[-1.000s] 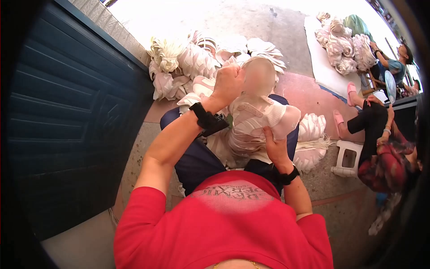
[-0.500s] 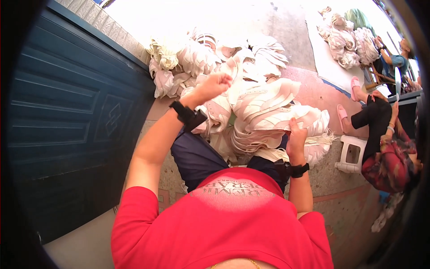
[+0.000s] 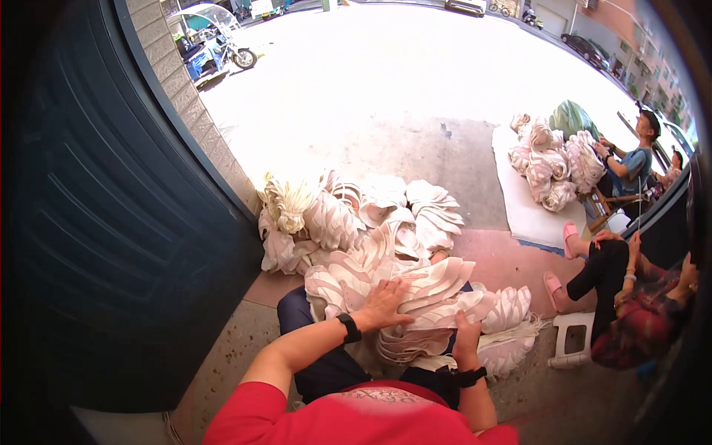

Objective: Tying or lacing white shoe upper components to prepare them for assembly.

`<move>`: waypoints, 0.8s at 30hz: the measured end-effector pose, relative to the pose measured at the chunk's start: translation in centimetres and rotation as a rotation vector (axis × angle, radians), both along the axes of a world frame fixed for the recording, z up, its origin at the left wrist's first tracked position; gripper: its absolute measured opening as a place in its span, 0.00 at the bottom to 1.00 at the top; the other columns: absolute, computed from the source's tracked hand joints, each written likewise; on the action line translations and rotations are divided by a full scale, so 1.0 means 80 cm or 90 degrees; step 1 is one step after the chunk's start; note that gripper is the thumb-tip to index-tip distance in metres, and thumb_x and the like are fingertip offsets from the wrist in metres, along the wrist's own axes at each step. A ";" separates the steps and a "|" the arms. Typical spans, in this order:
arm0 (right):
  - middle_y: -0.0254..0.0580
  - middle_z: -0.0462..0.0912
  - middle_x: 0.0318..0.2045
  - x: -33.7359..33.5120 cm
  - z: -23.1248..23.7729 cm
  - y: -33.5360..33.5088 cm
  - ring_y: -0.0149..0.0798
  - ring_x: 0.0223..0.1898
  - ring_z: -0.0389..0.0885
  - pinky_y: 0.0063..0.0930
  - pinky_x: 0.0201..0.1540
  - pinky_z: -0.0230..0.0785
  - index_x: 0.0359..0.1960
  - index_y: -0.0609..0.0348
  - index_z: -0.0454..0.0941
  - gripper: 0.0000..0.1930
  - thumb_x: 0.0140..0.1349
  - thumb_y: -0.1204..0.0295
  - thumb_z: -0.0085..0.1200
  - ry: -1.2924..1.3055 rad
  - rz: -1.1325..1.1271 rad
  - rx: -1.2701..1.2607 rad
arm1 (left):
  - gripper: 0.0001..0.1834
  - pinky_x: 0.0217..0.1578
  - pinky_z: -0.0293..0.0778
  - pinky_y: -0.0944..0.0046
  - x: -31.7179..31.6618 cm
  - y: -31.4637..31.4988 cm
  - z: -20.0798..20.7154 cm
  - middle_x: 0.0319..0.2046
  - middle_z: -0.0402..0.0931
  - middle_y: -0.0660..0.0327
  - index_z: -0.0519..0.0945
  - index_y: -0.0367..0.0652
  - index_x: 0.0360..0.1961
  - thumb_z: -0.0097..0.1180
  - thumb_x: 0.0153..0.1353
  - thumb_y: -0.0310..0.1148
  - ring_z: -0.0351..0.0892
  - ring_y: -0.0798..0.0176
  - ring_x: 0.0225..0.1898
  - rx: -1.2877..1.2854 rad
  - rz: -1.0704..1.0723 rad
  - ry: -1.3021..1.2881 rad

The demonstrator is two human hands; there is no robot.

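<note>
Across my lap lies a bundle of pale, curved flat pieces (image 3: 437, 291), layered over each other like shoe uppers. My left hand (image 3: 383, 302) rests on its near left part, fingers spread flat. At the bundle's near right edge, my right hand (image 3: 467, 340) grips the pieces with the thumb up; its other fingers are mostly hidden. A second fanned stack of the same pieces (image 3: 352, 268) leans just beyond my left hand. More pale pieces (image 3: 508, 308) and a fringe of pale strings (image 3: 530, 326) lie right of my right hand.
A heap of similar bundles (image 3: 330, 222) is on the ground ahead. The dark blue door (image 3: 126, 222) stands close at my left. On the right, a seated person (image 3: 641, 311) is near a white stool (image 3: 572, 341); farther off, another person (image 3: 630, 163) sits by more bundles (image 3: 545, 163).
My left hand has come down from above the heap onto the bundle, its curled fingers now spread. My right hand stays at the bundle's edge. The view has tilted upward, showing more street.
</note>
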State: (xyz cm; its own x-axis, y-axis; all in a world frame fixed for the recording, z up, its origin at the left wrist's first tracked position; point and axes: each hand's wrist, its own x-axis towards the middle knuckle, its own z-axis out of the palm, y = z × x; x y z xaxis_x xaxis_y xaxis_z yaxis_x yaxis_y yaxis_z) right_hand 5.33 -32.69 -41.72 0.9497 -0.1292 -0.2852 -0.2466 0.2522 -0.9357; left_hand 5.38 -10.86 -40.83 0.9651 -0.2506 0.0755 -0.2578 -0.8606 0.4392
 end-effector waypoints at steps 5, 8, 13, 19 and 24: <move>0.39 0.76 0.34 0.005 0.010 0.008 0.30 0.33 0.72 0.25 0.36 0.65 0.37 0.72 0.72 0.11 0.56 0.76 0.48 -0.026 0.016 0.012 | 0.45 0.53 0.56 0.54 -0.001 0.004 -0.002 0.52 0.57 0.44 0.59 0.39 0.55 0.58 0.40 0.55 0.58 0.43 0.53 -0.023 0.056 0.042; 0.39 0.76 0.33 0.007 0.014 0.009 0.30 0.32 0.72 0.24 0.36 0.65 0.37 0.72 0.72 0.10 0.56 0.76 0.48 -0.023 0.029 0.015 | 0.42 0.53 0.57 0.54 0.005 0.008 -0.024 0.53 0.55 0.41 0.58 0.39 0.55 0.58 0.42 0.52 0.58 0.41 0.53 -0.128 0.082 0.065; 0.37 0.76 0.30 0.011 0.020 0.015 0.30 0.29 0.72 0.22 0.33 0.64 0.36 0.69 0.72 0.10 0.56 0.73 0.49 -0.017 0.043 0.057 | 0.37 0.51 0.61 0.55 0.002 0.003 -0.036 0.53 0.54 0.40 0.58 0.37 0.54 0.56 0.47 0.45 0.61 0.40 0.51 -0.156 0.093 0.032; 0.52 0.67 0.44 0.010 0.031 0.029 0.44 0.47 0.67 0.33 0.47 0.61 0.46 0.67 0.65 0.27 0.44 0.68 0.58 -0.229 0.261 -0.597 | 0.34 0.44 0.66 0.51 -0.003 0.001 -0.035 0.52 0.56 0.38 0.58 0.41 0.55 0.54 0.48 0.43 0.68 0.38 0.43 -0.129 0.101 -0.024; 0.51 0.65 0.49 0.008 0.012 0.074 0.43 0.47 0.67 0.34 0.48 0.60 0.45 0.67 0.67 0.25 0.48 0.65 0.57 -0.242 0.217 -0.257 | 0.32 0.41 0.68 0.50 -0.009 0.000 -0.020 0.51 0.57 0.41 0.59 0.43 0.53 0.54 0.48 0.42 0.70 0.39 0.41 -0.168 0.136 -0.014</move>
State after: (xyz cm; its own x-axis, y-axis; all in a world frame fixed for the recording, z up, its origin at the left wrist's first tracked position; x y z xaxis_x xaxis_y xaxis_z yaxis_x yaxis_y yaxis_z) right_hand 5.95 -26.77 -40.73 0.9815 0.1700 0.0875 0.1169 -0.1715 -0.9782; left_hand 4.66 -10.87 -42.44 0.9912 -0.0114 0.1319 -0.0951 -0.7539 0.6500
